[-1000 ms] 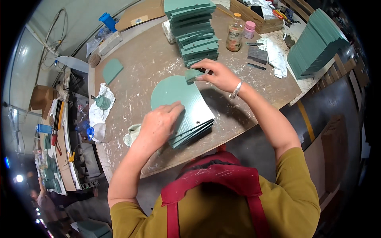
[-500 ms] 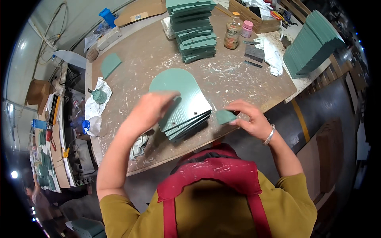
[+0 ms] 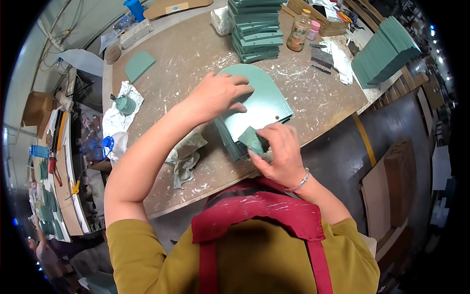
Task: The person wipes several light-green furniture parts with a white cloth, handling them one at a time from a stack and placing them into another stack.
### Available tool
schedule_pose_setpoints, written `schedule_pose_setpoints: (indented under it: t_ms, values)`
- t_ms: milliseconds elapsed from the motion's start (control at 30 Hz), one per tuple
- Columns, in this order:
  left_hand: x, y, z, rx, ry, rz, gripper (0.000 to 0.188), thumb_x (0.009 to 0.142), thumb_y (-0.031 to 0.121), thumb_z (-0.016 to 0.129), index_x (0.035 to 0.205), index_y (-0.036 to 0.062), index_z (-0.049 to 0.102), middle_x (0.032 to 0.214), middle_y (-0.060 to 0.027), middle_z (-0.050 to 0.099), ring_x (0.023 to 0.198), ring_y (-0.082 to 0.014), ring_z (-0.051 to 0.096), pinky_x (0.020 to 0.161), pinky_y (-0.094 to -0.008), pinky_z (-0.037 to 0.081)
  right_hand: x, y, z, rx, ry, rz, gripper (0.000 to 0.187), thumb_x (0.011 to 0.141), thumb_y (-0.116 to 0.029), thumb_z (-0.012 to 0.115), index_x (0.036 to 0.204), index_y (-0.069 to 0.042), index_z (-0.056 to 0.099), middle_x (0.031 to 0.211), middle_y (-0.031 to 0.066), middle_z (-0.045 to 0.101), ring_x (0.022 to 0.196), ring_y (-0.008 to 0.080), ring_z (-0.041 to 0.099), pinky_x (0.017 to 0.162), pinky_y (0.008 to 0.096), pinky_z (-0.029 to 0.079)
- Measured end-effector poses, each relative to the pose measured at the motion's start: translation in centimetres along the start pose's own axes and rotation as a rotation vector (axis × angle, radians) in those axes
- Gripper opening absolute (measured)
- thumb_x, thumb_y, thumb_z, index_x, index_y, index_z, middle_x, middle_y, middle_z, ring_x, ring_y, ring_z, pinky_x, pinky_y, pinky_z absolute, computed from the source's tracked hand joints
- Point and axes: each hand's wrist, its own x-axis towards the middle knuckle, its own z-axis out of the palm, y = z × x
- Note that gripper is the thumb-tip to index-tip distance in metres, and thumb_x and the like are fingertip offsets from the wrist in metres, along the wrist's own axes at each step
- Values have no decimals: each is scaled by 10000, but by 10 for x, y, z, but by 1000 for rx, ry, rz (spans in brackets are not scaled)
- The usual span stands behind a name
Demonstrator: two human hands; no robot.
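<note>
A short stack of pale green panels (image 3: 259, 93), each rounded at the far end, lies on the worktable in front of me. My left hand (image 3: 220, 95) is over the left side of the top panel, fingers apart and holding nothing. Whether its fingertips touch the panel I cannot tell. Pinched between the thumb and fingers of my right hand (image 3: 281, 152) is a small green pad (image 3: 251, 139), which looks like folded sandpaper. It is at the stack's near edge, partly covering it. One small dark hole shows near the top panel's right corner.
A tall stack of green panels (image 3: 254, 34) stands at the back, beside a glass bottle (image 3: 299, 32) and a pink jar (image 3: 314, 30). More panels (image 3: 384, 54) are piled at the right. A crumpled cloth (image 3: 187, 152) lies left of the near stack; a green jar (image 3: 125, 104) sits farther left.
My right hand has brought the green pad leftward to the stack's near edge. My left hand stays over the top panel's left side. The whole view has shifted a little.
</note>
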Motion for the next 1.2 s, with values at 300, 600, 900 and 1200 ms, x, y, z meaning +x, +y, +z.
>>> schedule_pose_setpoints:
  t_ms: [300,600,900,1200]
  values:
    - [-1,-14,10,-1,57,82,482,836,378,715,1260,161,637,1286,-43,607,1170,-275,584,920,-461,469,-11,6,3,-126,-52,171,394,752,-148,749,1079,-43,556,983,140,572,906,336,563,816,440,421]
    - [-3,-13,8,-17,52,90,470,845,368,707,1250,139,641,1305,-68,601,1186,-308,576,944,-444,481,-12,28,-4,-122,-1,149,403,764,-128,755,1101,-14,567,1003,171,589,909,361,578,819,425,458]
    - [-14,-10,-10,-261,76,-16,486,857,290,714,1304,129,611,1368,-111,578,1239,-335,551,1015,-444,452,-4,76,-57,41,270,505,346,838,-147,734,1112,-1,582,964,117,622,872,244,605,810,337,482]
    - [-203,27,115,-149,30,-753,804,718,303,837,1425,133,493,1556,-162,340,1393,-435,354,1126,-516,341,29,50,-54,625,66,585,307,913,-183,696,1144,-11,590,965,26,622,894,115,574,831,285,468]
